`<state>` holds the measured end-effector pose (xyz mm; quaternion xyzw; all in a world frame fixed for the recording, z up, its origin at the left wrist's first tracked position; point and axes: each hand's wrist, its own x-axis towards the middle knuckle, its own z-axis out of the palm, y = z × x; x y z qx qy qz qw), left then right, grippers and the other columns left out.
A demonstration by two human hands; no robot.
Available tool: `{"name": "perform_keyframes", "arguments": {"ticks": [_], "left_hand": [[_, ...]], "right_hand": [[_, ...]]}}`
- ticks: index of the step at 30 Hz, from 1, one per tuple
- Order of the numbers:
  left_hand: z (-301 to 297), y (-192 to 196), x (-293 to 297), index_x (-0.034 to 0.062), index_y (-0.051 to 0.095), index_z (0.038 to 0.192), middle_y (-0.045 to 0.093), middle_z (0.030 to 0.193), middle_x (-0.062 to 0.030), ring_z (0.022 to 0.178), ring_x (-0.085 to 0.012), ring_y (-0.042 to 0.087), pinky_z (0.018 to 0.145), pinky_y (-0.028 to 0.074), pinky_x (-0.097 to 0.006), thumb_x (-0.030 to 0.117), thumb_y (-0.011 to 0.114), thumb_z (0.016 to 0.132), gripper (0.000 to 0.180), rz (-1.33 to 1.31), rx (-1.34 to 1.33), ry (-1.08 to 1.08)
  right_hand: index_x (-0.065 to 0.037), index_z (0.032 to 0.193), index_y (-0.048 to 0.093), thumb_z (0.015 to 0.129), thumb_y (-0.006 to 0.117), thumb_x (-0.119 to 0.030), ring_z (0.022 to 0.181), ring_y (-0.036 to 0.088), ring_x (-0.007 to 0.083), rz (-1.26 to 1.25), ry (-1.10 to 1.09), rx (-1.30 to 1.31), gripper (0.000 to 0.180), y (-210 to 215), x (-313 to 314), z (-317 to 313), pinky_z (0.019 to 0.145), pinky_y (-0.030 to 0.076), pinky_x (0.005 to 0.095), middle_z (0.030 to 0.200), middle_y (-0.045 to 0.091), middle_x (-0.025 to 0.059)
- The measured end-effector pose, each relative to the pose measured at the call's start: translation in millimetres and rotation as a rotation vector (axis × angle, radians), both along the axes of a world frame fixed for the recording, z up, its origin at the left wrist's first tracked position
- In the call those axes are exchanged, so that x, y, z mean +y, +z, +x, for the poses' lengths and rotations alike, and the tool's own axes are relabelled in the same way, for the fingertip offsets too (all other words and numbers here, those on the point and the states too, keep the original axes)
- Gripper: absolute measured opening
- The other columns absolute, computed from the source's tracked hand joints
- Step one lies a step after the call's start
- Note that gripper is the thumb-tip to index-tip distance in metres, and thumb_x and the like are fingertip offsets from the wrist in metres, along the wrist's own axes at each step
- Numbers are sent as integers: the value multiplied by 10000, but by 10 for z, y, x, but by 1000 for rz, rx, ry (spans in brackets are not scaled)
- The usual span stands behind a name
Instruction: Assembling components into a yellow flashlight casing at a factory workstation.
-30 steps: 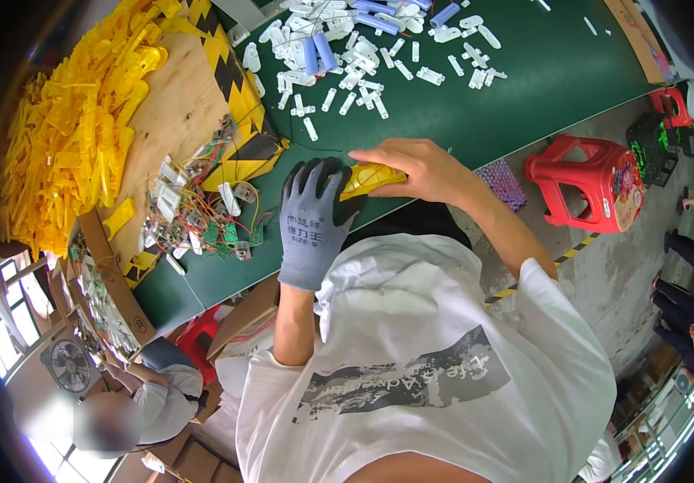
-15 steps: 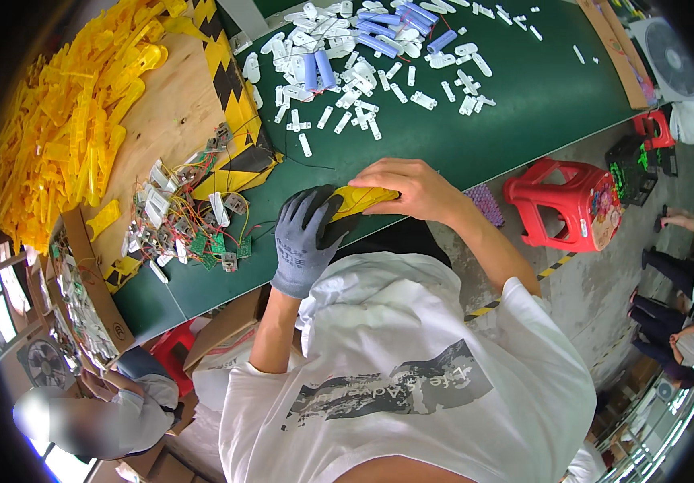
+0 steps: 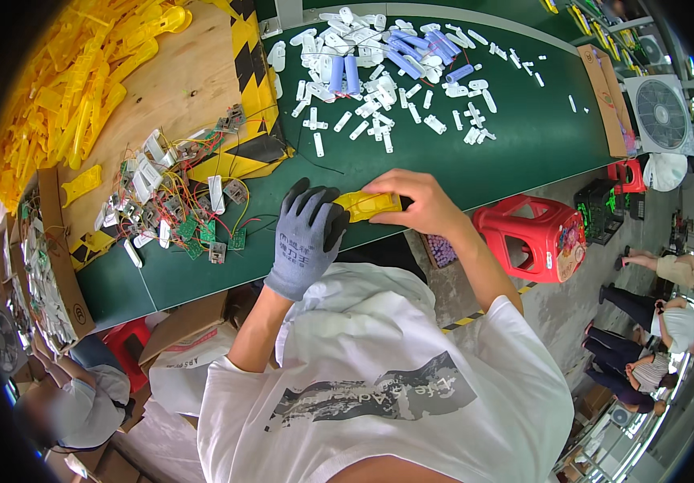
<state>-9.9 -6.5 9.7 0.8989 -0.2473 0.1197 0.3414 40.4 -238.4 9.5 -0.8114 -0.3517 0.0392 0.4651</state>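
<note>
Head view: both hands on yellow casing

A green table carries white plastic pieces and wired circuit boards

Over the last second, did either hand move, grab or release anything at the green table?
No grab or release: the gloved left hand and the bare right hand kept hold of the yellow plastic part at the green table's near edge. Only the camera view shifted. The white pieces, circuit boards and red stool stayed put.
</note>
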Motion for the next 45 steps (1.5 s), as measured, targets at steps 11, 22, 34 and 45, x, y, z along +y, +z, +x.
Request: {"name": "perform_keyframes", "arguments": {"ticks": [11, 22, 34, 45], "left_hand": [[-20, -70, -11, 82, 579, 972, 625, 1081, -92, 1020, -335, 565, 952, 420, -450, 44, 723, 681, 327, -60, 3, 65], [-10, -31, -6, 72, 598, 964, 612, 1055, -78, 984, -286, 575, 964, 431, -467, 140, 727, 737, 270, -18, -57, 42], [-17, -76, -4, 67, 596, 999, 606, 1066, -89, 995, -298, 567, 962, 430, -472, 128, 727, 724, 311, 16, -50, 25], [-17, -43, 4, 48, 560, 966, 601, 1062, -111, 1001, -324, 562, 981, 416, -489, 64, 702, 731, 275, -70, -21, -20]], "right_hand": [[-21, 908, 692, 832, 709, -98, 698, 643, 160, -189, -311, -15, 109, 81, -109, 611, 629, 509, 260, 849, 663, 57], [0, 855, 659, 727, 729, 128, 777, 680, 220, 286, -305, -76, 193, 82, -163, -130, 692, 538, 280, 850, 694, 144], [-34, 825, 680, 678, 783, 27, 746, 695, 195, 6, -221, -656, 190, 111, 75, -486, 597, 571, 276, 818, 710, 69], [-59, 778, 674, 657, 780, 8, 734, 688, 168, -62, -253, -497, 174, 133, -180, -398, 581, 541, 263, 837, 714, 40]]}}
